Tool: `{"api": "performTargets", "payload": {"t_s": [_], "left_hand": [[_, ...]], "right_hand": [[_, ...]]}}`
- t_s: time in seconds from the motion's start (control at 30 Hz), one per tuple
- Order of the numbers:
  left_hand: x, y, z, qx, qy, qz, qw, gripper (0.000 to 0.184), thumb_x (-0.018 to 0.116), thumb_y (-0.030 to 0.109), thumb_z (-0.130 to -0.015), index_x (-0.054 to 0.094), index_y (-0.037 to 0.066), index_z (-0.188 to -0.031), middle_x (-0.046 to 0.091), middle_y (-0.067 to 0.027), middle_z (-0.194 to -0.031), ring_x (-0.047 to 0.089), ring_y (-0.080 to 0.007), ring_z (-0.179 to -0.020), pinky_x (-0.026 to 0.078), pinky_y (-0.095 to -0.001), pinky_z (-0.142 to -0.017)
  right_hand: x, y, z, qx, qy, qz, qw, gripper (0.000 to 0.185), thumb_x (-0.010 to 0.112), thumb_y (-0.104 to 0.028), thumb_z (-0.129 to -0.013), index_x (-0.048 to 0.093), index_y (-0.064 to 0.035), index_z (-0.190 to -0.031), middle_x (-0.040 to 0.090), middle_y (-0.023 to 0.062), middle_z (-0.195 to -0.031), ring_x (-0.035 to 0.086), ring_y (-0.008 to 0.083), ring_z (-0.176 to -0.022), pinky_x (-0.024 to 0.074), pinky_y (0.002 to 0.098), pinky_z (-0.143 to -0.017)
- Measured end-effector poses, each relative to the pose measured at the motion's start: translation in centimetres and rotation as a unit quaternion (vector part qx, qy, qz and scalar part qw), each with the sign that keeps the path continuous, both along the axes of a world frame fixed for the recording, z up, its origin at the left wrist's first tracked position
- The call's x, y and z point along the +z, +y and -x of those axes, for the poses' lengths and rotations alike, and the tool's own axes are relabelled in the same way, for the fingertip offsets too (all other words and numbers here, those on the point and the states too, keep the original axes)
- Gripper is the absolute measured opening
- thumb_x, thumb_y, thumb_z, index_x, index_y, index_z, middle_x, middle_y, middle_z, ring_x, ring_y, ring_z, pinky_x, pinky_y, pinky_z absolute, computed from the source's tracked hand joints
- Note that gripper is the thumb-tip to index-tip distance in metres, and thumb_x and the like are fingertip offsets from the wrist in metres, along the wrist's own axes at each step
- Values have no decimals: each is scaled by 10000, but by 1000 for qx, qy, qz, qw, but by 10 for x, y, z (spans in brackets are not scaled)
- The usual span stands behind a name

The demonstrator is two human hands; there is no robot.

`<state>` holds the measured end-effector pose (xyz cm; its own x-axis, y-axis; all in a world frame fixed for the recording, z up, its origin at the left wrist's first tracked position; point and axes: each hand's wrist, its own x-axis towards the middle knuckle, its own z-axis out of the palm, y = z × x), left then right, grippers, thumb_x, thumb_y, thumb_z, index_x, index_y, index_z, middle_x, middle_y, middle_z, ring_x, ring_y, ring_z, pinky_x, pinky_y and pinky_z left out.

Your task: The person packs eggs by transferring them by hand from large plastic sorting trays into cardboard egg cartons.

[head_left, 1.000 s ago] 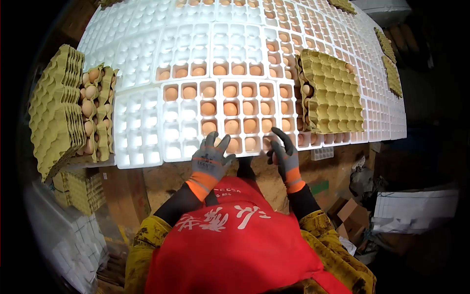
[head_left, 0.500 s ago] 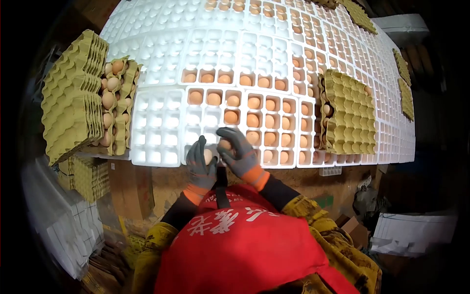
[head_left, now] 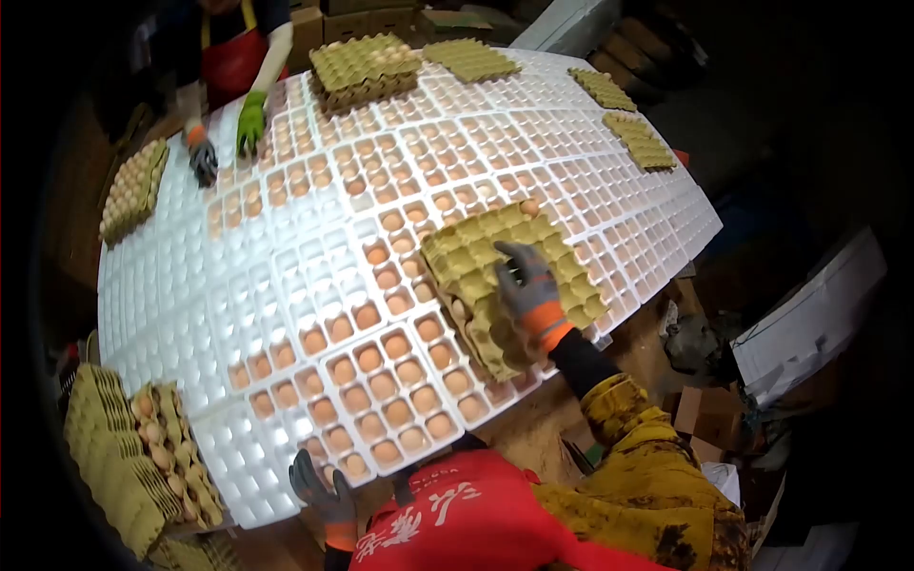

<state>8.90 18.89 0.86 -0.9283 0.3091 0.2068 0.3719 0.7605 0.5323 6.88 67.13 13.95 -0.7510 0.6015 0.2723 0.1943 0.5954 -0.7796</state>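
White foam trays [head_left: 243,476] spread broadly, eggs [head_left: 384,384] sitting in cells near centre. The left hand's [head_left: 326,495] fingers splay, released, at the near edge; the right hand's [head_left: 528,287] curl over pulp trays [head_left: 574,285], grip unclear. Cardboard boxes [head_left: 367,24] stand far off; a co-worker [head_left: 228,62] is far left.

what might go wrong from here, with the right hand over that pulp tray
An egg shows at the side of the pulp tray, beneath the right hand; an uneven lift or a hard press might tip or crack it.

The left hand is close to eggs at the near edge of the white tray; a careless brush might damage one.
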Motion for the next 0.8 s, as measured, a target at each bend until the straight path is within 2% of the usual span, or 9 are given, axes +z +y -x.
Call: {"api": "performTargets", "payload": {"t_s": [0.1, 0.2, 0.3, 0.4, 0.57, 0.63, 0.7, 0.77, 0.8], "left_hand": [[0, 40, 8, -6, -12, -33, 999, 687, 648, 230, -886, 408, -8, -1484, 449, -217, -1480, 377, -442, -1358, 273, -530, -1153], [22, 119, 18, -64, -17, -65, 996, 700, 679, 172, -832, 434, -7, -1463, 477, -223, -1437, 395, -429, -1350, 286, -530, -1146], [58, 193, 30, -135, -19, -71, 988, 649, 687, 117, -814, 481, 4, -1419, 511, -201, -1401, 431, -417, -1321, 294, -528, -1147], [71, 237, 28, -184, -18, -59, 981, 613, 660, 192, -875, 480, 10, -1432, 514, -201, -1425, 421, -442, -1334, 246, -535, -1176], [64, 264, 18, -196, -73, -157, 965, 568, 598, -2, -868, 490, 4, -1426, 525, -164, -1448, 439, -340, -1373, 323, -446, -1149], [54, 273, 21, -197, -73, -202, 957, 563, 588, -5, -868, 490, 0, -1422, 527, -163, -1446, 453, -337, -1364, 318, -443, -1154], [64, 285, 18, -218, -31, -149, 964, 539, 578, -14, -881, 493, -3, -1413, 539, -159, -1427, 460, -334, -1359, 308, -444, -1159], [76, 302, 12, -212, -40, -169, 962, 535, 587, -13, -884, 495, -1, -1411, 542, -161, -1423, 452, -335, -1364, 306, -450, -1158], [83, 311, 9, -220, -39, -171, 960, 536, 601, -9, -883, 495, -5, -1409, 543, -162, -1421, 449, -336, -1363, 311, -450, -1155]], "right_hand": [[-15, 129, 16, -87, -141, -165, 972, 485, 650, -400, -910, 590, -116, -1298, 612, 150, -1233, 580, 357, -1138, 477, 464, -955], [-23, 167, 46, -136, -241, -181, 944, 579, 661, -519, -875, 600, -117, -1286, 609, 145, -1253, 574, 349, -1166, 476, 467, -961], [-31, 178, 63, -115, -296, -164, 934, 559, 707, -506, -836, 621, -117, -1228, 616, 145, -1228, 619, 336, -1102, 502, 465, -919], [-51, 204, 58, -123, -106, 26, 986, 446, 715, -436, -829, 707, -70, -1085, 705, 145, -1088, 673, 334, -976, 533, 447, -865], [-43, 212, 22, -61, 41, 165, 984, 431, 755, -377, -857, 709, -42, -1123, 726, 111, -1057, 700, 264, -940, 561, 402, -835], [-37, 213, -1, -17, 152, 421, 894, 384, 745, -351, -903, 704, -61, -1152, 719, 78, -1038, 693, 244, -956, 579, 369, -812], [-33, 213, -33, -10, 241, 549, 800, 409, 691, -318, -958, 630, -66, -1275, 701, 91, -1101, 689, 247, -979, 597, 371, -804], [-55, 237, -64, 21, 318, 592, 740, 402, 655, -291, -983, 593, -63, -1307, 687, 119, -1154, 705, 261, -982, 595, 375, -810], [-62, 251, -79, 16, 321, 518, 793, 393, 646, -274, -988, 588, -56, -1310, 684, 122, -1162, 702, 268, -990, 594, 381, -837]]}}
